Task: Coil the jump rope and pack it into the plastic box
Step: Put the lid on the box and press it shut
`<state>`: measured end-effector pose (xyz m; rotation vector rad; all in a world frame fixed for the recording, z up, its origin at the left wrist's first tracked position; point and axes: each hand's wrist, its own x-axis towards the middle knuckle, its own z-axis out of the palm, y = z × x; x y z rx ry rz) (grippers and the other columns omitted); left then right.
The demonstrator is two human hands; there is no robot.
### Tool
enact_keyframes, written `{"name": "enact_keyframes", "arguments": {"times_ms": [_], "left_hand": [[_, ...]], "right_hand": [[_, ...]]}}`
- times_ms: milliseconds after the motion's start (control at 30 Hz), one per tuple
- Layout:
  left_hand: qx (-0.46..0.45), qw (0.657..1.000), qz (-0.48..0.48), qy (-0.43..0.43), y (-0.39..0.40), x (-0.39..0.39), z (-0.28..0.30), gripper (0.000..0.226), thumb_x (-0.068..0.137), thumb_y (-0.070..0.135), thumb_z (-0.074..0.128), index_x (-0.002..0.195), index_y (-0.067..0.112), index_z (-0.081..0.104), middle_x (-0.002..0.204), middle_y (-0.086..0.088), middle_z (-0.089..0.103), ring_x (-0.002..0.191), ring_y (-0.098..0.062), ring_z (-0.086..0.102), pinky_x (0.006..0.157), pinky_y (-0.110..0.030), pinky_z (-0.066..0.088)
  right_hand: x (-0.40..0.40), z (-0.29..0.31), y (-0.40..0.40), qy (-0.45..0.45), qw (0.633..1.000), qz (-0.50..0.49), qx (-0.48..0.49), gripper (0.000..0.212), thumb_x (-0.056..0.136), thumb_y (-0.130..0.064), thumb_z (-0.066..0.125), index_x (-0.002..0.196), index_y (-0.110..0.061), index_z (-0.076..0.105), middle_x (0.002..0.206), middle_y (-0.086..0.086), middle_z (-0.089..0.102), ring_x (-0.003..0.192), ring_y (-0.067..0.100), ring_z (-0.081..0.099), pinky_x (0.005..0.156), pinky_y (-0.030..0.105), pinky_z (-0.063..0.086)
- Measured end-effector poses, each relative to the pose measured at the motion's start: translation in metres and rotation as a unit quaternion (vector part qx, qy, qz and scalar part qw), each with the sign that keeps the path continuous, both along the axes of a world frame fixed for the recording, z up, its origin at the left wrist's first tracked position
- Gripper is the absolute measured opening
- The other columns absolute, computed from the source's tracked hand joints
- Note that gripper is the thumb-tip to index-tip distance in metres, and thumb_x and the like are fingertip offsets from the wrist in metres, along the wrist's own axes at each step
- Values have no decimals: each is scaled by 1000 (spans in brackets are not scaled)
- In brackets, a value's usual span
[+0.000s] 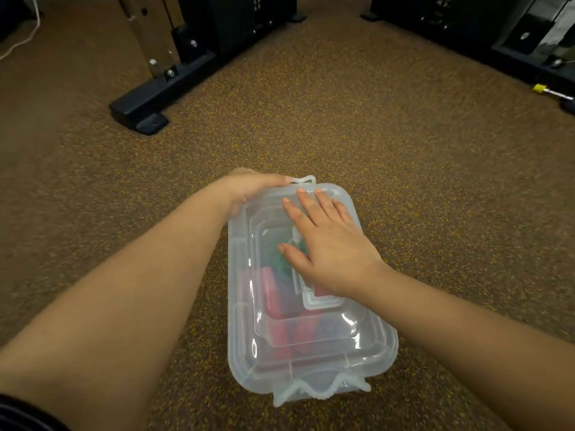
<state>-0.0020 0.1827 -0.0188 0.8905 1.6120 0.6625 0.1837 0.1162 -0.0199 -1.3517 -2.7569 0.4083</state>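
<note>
A clear plastic box [370, 346] lies on the brown speckled floor with its lid on. Through the lid I see the jump rope [273, 293]: red handles and a green coil, blurred by the plastic. My right hand [326, 244] rests flat on the lid, fingers spread. My left hand [249, 188] wraps the far left corner of the box, its fingertips at the far latch [303, 181]. The near latch [320, 391] sticks out at the front end.
A black machine base [149, 101] with a metal upright stands at the back left. More black equipment [529, 48] lines the back right, with a yellow-tipped pin [541, 88] beside it. A white cord [28, 35] lies at the far left.
</note>
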Motion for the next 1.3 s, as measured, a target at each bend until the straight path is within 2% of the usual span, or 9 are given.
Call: {"name": "enact_keyframes", "arguments": {"times_ms": [200,400,600,667,733,800,1033,1167,1300], "left_hand": [[108,994,-12,-29,-10,-5,-4,17,80,17,73,97,13,71,85,-4,71,69,-10,66,65,-21,56],[143,989,4,21,-9,-6,-11,13,72,26,80,85,24,76,91,-7,75,86,-21,68,89,-39,54],[194,977,24,84,-14,1,-10,10,72,28,80,81,26,75,89,2,74,83,-13,67,82,-27,54],[209,971,13,111,-14,3,-11,13,75,27,78,88,24,75,92,2,73,85,-9,64,81,-23,50],[215,968,-19,130,-14,3,-10,36,80,30,73,114,21,68,101,1,70,93,-7,60,88,-20,43],[216,945,-94,228,-12,5,-10,50,86,38,65,132,20,55,104,-1,58,99,-9,52,91,-20,37],[220,926,-135,275,-10,6,-10,39,86,43,62,119,23,67,92,5,45,92,-11,48,87,-23,37],[267,915,-124,275,-14,8,-12,23,87,37,63,106,26,72,96,4,55,97,-16,57,91,-33,45],[286,898,-131,307,-22,8,-15,33,89,46,52,112,29,69,112,6,64,107,-15,59,95,-38,46]], "right_hand": [[-1,0,0,-10,1000,-1,-4,70,95,-55,27,152,-23,2,162,7,-3,148,28,-9,119,43,-6],[-1,1,-2,-9,1000,-3,-5,68,95,-54,24,152,-24,-1,162,6,-7,148,27,-12,119,43,-8],[-2,0,-4,-20,1000,-3,-1,68,96,-52,21,152,-20,-1,162,8,-7,148,28,-11,120,46,-5],[-3,0,-4,-22,1000,-5,-3,68,96,-52,21,152,-19,-1,161,9,-7,148,29,-11,120,46,-5],[-3,0,-4,-22,1000,-5,-4,68,96,-51,22,152,-19,-1,161,9,-7,148,29,-11,120,46,-5],[-3,0,-4,-18,1000,-7,-3,69,96,-51,23,152,-18,0,162,9,-6,148,30,-9,120,45,-5],[-2,-1,-5,-17,1000,-8,-6,70,95,-53,21,152,-18,-2,162,8,-7,148,29,-10,120,45,-5],[-4,-1,-4,-19,1000,-6,-6,70,96,-51,23,152,-17,-3,161,9,-8,148,30,-10,120,44,-7],[-3,-3,-3,-18,1000,-3,1,70,97,-50,24,152,-17,-2,162,9,-7,148,30,-9,120,44,-7]]}}
